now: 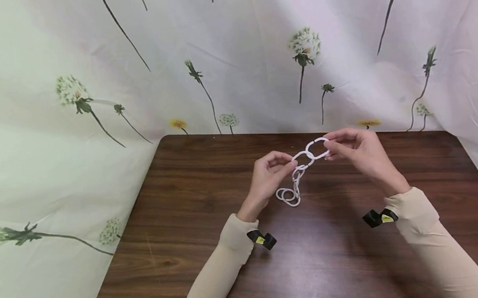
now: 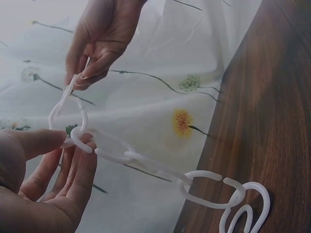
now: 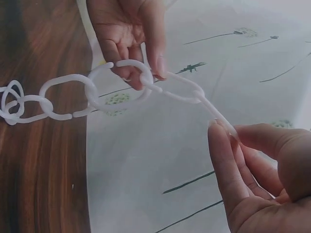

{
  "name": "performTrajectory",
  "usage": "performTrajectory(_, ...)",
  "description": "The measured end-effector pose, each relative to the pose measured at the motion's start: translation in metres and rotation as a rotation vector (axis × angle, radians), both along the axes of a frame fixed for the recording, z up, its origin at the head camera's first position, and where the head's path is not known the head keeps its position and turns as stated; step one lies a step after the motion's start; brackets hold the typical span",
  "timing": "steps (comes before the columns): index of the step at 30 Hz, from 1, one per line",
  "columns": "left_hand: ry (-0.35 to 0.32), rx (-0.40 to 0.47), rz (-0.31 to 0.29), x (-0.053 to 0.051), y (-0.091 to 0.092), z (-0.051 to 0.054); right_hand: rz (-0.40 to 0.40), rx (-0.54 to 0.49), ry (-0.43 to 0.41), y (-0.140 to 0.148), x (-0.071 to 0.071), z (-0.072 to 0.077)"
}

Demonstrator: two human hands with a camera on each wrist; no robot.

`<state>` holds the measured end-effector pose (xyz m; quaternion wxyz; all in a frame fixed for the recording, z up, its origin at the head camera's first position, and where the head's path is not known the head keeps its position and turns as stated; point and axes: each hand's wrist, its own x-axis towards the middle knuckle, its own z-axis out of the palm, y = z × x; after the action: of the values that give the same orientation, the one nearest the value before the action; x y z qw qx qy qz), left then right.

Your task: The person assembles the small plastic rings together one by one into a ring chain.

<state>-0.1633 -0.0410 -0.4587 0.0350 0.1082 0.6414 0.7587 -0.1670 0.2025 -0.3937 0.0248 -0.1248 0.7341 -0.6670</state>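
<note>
A chain of white plastic C-shaped links hangs between the two hands above the table. With thumb and fingertips, the left hand pinches a link near the upper end. The right hand pinches the end link, which is hooked through the neighbouring link. From the left hand the other links dangle down, the lowest ones bunched together. Small gaps show in several links. In the right wrist view, the left hand's fingertips partly cover the link they pinch.
A dark brown wooden table lies beneath the hands. A pale cloth printed with dandelions hangs behind it and along its sides. Each sleeve cuff has a black wrist camera beside it, such as the left wrist camera.
</note>
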Motion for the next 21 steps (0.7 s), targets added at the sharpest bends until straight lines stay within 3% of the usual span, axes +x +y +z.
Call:
performTrajectory(4, 0.0, -0.007, -0.009, 0.0007, 0.0, 0.0, 0.015, -0.044, 0.0, 0.0013, -0.0002, 0.0013)
performTrajectory(10, -0.002, -0.03, -0.013, 0.002, -0.0005, 0.0008, 0.014, -0.034, 0.005, 0.0015, 0.0002, 0.0008)
performTrajectory(15, 0.028, -0.064, -0.064, 0.0025, -0.0025, 0.0016, 0.014, -0.044, 0.015, 0.0002, 0.0013, 0.0049)
performTrajectory(21, 0.016, -0.019, -0.078, 0.0028, -0.0048, -0.0008, 0.024, -0.067, 0.022, -0.0013, 0.0027, 0.0087)
